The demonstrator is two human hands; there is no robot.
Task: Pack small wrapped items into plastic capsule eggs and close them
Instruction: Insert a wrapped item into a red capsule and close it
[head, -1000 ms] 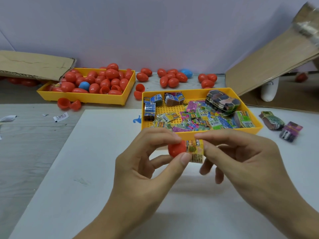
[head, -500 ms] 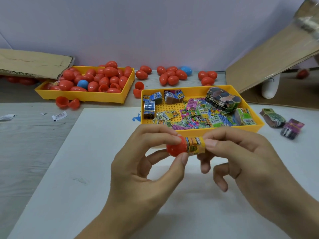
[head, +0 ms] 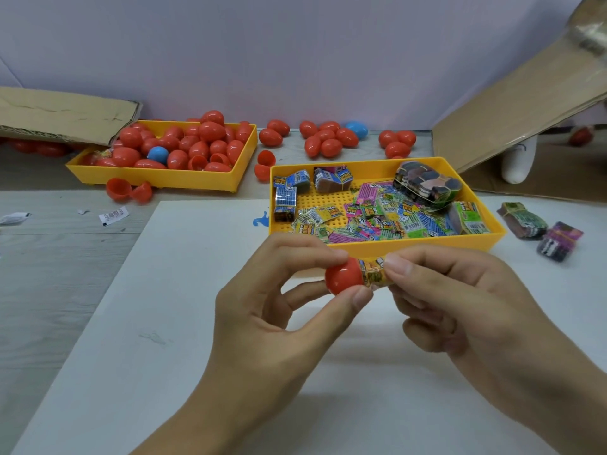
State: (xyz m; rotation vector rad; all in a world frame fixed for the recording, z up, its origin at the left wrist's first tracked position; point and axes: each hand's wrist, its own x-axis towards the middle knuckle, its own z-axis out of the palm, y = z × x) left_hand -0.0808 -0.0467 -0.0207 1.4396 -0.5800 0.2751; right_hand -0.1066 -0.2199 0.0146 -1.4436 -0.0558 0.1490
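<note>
My left hand (head: pixel 272 310) pinches a red capsule egg half (head: pixel 343 277) between thumb and forefinger, its open end facing right. A rolled yellow-green wrapped item (head: pixel 374 274) sticks partly out of that half. My right hand (head: pixel 460 310) pinches the item's right end with forefinger and thumb. Both hands hover over the white board (head: pixel 164 323), just in front of the yellow tray of wrapped items (head: pixel 427 246).
A second yellow tray (head: pixel 164 180) heaped with red eggs and one blue egg sits at the back left. Loose red eggs (head: pixel 325 139) and open halves (head: pixel 128 190) lie along the wall. Cardboard pieces (head: pixel 512 116) lean at right and left. Two bundles (head: pixel 538 231) lie right of the tray.
The wrapped item has been rolled up and pushed further into the red half. My right fingers have closed in toward the left hand.
</note>
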